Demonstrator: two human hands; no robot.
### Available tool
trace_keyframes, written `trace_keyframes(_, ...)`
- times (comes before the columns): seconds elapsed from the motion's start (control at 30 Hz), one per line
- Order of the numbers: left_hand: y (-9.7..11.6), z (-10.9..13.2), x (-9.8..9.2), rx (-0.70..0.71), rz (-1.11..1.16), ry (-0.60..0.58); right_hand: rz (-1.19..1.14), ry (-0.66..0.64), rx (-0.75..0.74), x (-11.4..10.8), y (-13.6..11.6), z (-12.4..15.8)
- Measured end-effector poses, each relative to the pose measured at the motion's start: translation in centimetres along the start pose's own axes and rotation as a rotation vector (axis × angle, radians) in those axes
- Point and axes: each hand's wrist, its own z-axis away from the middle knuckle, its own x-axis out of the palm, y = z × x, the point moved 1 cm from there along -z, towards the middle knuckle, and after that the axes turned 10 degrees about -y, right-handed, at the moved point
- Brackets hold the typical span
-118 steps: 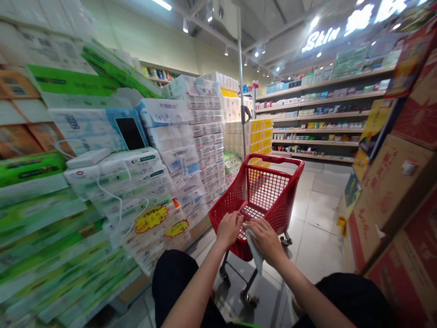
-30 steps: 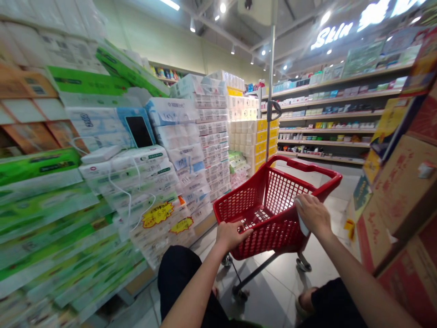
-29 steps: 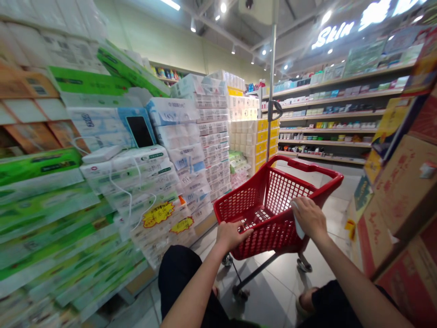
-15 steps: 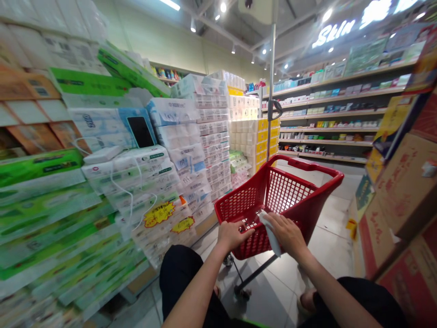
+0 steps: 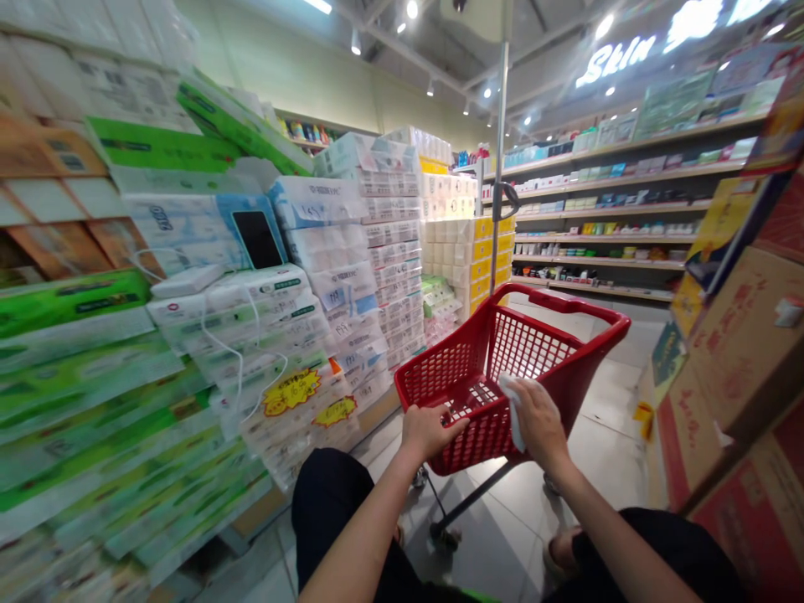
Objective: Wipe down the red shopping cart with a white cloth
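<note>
In front of me stands a red plastic shopping cart (image 5: 452,364) with a lattice basket and dark wheels. My left hand (image 5: 428,431) grips the near rim of its basket, thumb along the edge and fingers curled over to the inside. A white cloth (image 5: 516,419) is pressed against the near rim, farther right, under my right hand (image 5: 540,419). The fingers of that hand are closed over the cloth. Part of the cloth hangs down the basket's outer side; the rest is hidden by the hand.
Stacked tissue packs (image 5: 332,251) rise on the left, with a smartphone (image 5: 259,239) and a white cable (image 5: 242,360) on them. Cardboard boxes (image 5: 741,335) line the right. A metal pole (image 5: 501,167) stands behind the cart; stocked shelves (image 5: 603,209) fill the back.
My right hand has slid to the right along the basket's rim, carrying the white cloth with it. My left hand stays on the rim, and the cart has hardly moved.
</note>
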Motion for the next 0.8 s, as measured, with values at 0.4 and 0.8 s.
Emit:
trace_keyframes(0.4, 1.0, 0.5, 0.7, 0.015, 0.025, 0.019, 0.114, -0.224, -0.205, -0.7, -0.5, 0.4)
trace_keyframes(0.8, 3.4, 0.6, 1.8, 0.057, 0.027, 0.054, 0.004, -0.051, 0.064, -1.9, 4.7, -0.7)
